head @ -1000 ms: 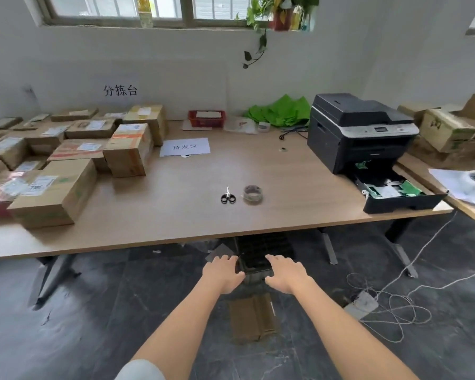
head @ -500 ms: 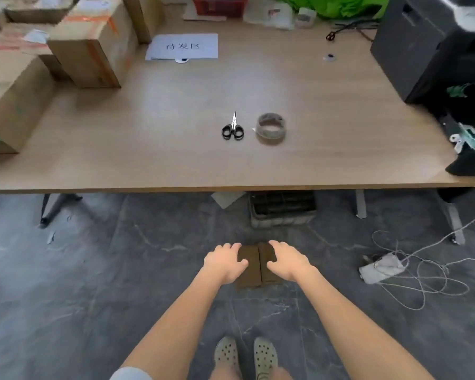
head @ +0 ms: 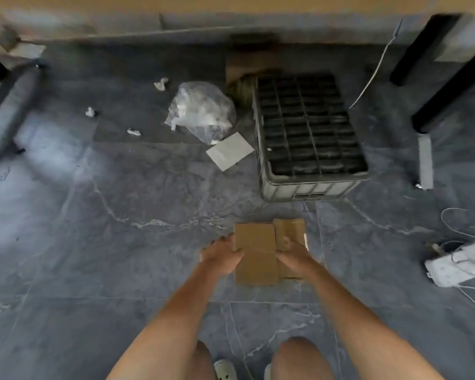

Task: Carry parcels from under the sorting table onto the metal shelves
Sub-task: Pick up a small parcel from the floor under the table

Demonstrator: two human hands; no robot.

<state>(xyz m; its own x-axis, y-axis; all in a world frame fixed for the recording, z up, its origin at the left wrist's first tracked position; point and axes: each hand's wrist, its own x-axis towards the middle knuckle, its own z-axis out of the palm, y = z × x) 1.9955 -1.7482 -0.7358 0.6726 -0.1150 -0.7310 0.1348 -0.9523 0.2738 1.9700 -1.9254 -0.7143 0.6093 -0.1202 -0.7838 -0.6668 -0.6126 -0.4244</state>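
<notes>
Two flat brown cardboard parcels lie side by side on the grey floor in front of the sorting table, the left parcel point(head: 255, 253) overlapping the right parcel point(head: 290, 229). My left hand point(head: 222, 255) grips the left parcel's left edge, thumb on top. My right hand point(head: 294, 256) is curled over the right parcel's near part. Both forearms reach down from the bottom of the view. The metal shelves are out of view.
A grey plastic crate point(head: 310, 187) of black trays stands just beyond the parcels under the table edge point(head: 231, 4). Left of it lie a clear plastic bag point(head: 200, 111) and a white card point(head: 229, 150). A power strip point(head: 461, 266) with loose cables lies right; black table legs point(head: 444, 86) rise at the far right.
I have crouched, so the view dropped from the tabletop to the floor beneath it. Both hands went down onto the parcels and closed on them.
</notes>
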